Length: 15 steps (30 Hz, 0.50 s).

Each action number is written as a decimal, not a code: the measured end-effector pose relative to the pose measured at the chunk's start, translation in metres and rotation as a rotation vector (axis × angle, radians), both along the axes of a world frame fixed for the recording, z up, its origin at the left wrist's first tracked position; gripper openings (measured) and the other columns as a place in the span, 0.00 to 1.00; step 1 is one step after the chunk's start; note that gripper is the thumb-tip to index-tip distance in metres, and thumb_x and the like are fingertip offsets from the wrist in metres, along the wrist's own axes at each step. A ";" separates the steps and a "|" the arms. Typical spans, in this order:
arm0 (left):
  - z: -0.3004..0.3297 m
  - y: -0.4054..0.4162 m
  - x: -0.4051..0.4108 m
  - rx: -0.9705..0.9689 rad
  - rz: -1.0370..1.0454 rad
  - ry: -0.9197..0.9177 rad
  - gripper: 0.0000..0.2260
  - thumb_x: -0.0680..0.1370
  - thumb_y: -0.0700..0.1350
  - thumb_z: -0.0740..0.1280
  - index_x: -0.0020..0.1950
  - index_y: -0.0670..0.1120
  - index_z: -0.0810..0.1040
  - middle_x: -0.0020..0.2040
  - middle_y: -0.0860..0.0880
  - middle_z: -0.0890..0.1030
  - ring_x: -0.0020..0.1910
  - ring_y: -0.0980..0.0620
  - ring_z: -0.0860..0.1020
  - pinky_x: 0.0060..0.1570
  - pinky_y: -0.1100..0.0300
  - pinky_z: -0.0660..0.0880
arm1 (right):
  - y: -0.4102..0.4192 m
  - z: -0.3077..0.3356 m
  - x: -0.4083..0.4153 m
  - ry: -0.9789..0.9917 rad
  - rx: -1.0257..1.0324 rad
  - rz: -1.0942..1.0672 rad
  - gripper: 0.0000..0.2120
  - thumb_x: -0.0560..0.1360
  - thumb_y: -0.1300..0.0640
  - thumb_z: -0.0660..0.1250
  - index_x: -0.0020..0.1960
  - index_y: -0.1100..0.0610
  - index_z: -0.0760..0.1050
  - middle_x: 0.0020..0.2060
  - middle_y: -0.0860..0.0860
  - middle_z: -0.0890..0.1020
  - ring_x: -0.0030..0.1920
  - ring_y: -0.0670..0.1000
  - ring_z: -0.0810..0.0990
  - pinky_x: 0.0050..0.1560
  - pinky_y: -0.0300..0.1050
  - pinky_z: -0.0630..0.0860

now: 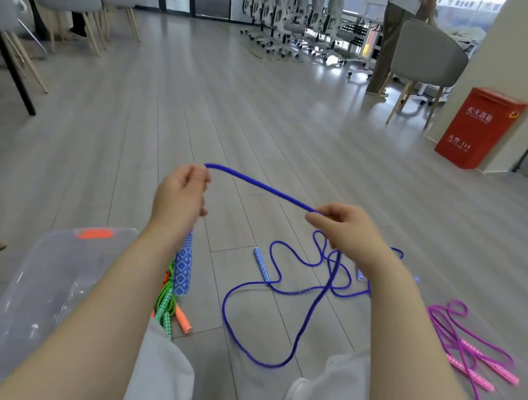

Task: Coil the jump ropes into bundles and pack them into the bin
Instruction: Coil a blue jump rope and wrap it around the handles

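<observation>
- Left hand (181,195) clenched around blue braided jump rope (305,309), its patterned blue handle (183,264) hanging below.
- Right hand (349,233) pinches same rope; remainder loops on grey plank floor (267,116).
- Clear plastic bin (38,274) at left.

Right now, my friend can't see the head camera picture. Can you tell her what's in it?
Two bare hands stretch a length of blue jump rope between them, the left hand also holding its blue patterned handle, the right hand pinching the cord. The rest lies looped on the grey floor, with a purple rope, green and orange ropes, and a clear bin.
</observation>
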<state>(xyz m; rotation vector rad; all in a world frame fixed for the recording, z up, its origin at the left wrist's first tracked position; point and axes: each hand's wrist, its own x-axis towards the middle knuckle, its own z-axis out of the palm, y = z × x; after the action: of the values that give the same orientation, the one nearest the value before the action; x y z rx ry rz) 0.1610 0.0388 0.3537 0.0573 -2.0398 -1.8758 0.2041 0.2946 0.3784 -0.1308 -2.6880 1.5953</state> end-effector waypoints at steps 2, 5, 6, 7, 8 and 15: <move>0.004 -0.015 -0.007 0.276 0.085 -0.020 0.13 0.84 0.46 0.56 0.40 0.49 0.72 0.31 0.52 0.67 0.23 0.58 0.63 0.24 0.66 0.66 | 0.012 0.004 0.002 0.052 -0.071 -0.080 0.07 0.75 0.50 0.70 0.44 0.53 0.83 0.33 0.49 0.74 0.33 0.48 0.69 0.35 0.42 0.70; -0.002 -0.019 -0.008 0.579 0.056 -0.135 0.13 0.84 0.44 0.54 0.41 0.47 0.70 0.29 0.53 0.67 0.20 0.59 0.62 0.23 0.69 0.64 | 0.011 0.001 0.000 0.106 -0.219 -0.196 0.09 0.78 0.51 0.66 0.44 0.52 0.83 0.34 0.48 0.72 0.33 0.49 0.67 0.35 0.42 0.68; -0.005 -0.013 -0.007 0.643 -0.004 -0.206 0.12 0.83 0.42 0.54 0.41 0.46 0.71 0.28 0.52 0.67 0.20 0.59 0.62 0.22 0.70 0.64 | 0.004 -0.002 -0.002 0.118 -0.271 -0.222 0.11 0.79 0.52 0.64 0.44 0.52 0.83 0.33 0.48 0.71 0.33 0.48 0.67 0.33 0.41 0.67; -0.008 -0.005 -0.005 0.688 -0.077 -0.285 0.11 0.82 0.40 0.54 0.42 0.44 0.71 0.27 0.52 0.68 0.19 0.58 0.63 0.22 0.70 0.64 | -0.005 -0.006 -0.005 0.121 -0.316 -0.232 0.12 0.80 0.53 0.62 0.44 0.51 0.82 0.33 0.48 0.71 0.33 0.48 0.66 0.32 0.40 0.65; -0.010 0.005 -0.003 0.707 -0.152 -0.354 0.11 0.81 0.38 0.54 0.43 0.43 0.73 0.27 0.52 0.69 0.19 0.58 0.63 0.22 0.69 0.66 | -0.015 -0.008 -0.007 0.117 -0.343 -0.222 0.13 0.81 0.54 0.59 0.46 0.51 0.82 0.33 0.48 0.70 0.33 0.47 0.66 0.32 0.40 0.65; -0.014 0.039 0.002 0.503 -0.365 -0.438 0.15 0.79 0.40 0.54 0.53 0.38 0.79 0.36 0.46 0.77 0.27 0.53 0.69 0.35 0.57 0.73 | -0.068 -0.024 -0.008 0.145 -0.187 0.079 0.08 0.80 0.58 0.62 0.57 0.51 0.75 0.32 0.47 0.78 0.27 0.40 0.69 0.31 0.32 0.67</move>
<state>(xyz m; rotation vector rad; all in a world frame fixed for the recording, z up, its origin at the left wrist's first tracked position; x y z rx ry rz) 0.1630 0.0777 0.3399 0.2609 -1.8611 -2.7811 0.1957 0.2270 0.3544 0.0874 -2.4622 1.8009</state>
